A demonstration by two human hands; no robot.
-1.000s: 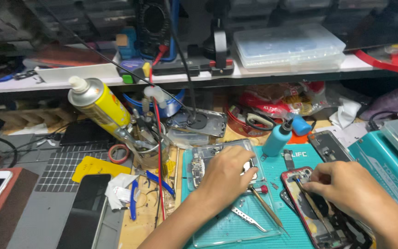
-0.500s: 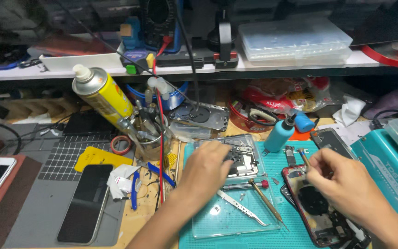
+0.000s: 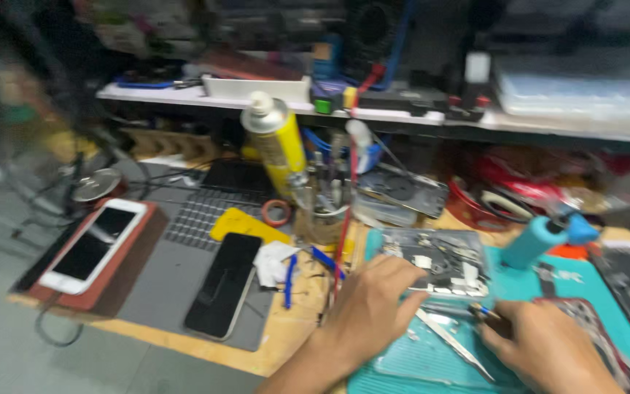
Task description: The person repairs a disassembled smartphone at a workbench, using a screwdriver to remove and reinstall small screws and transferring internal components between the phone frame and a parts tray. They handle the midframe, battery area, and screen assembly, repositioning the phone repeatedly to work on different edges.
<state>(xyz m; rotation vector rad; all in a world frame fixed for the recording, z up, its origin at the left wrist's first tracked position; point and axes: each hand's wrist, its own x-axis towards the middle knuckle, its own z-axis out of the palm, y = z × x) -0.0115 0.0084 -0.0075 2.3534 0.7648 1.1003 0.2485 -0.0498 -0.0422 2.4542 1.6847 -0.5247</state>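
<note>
An opened phone body (image 3: 432,261) with bare circuitry lies on a teal work mat (image 3: 402,357). My left hand (image 3: 372,310) rests at its near edge, fingers curled onto the frame. My right hand (image 3: 545,346) sits to the right over the mat and pinches a thin tool with a blue tip (image 3: 484,311) that points towards the phone body. Between the two hands, metal tweezers (image 3: 452,343) lie flat on the mat. A second opened phone (image 3: 607,339) is partly hidden beneath my right hand. The whole view is blurred.
A yellow spray can (image 3: 275,142) leans by a cup of tools (image 3: 322,215). A black phone (image 3: 224,284) lies on a grey mat (image 3: 176,292), a white phone (image 3: 92,244) to its left. A teal bottle (image 3: 541,241) stands right. A cluttered shelf (image 3: 402,117) runs behind.
The view has swung left and down, bringing the white phone and the table's left edge into sight. My left hand stays at the opened phone body; my right hand has dropped lower over the mat.
</note>
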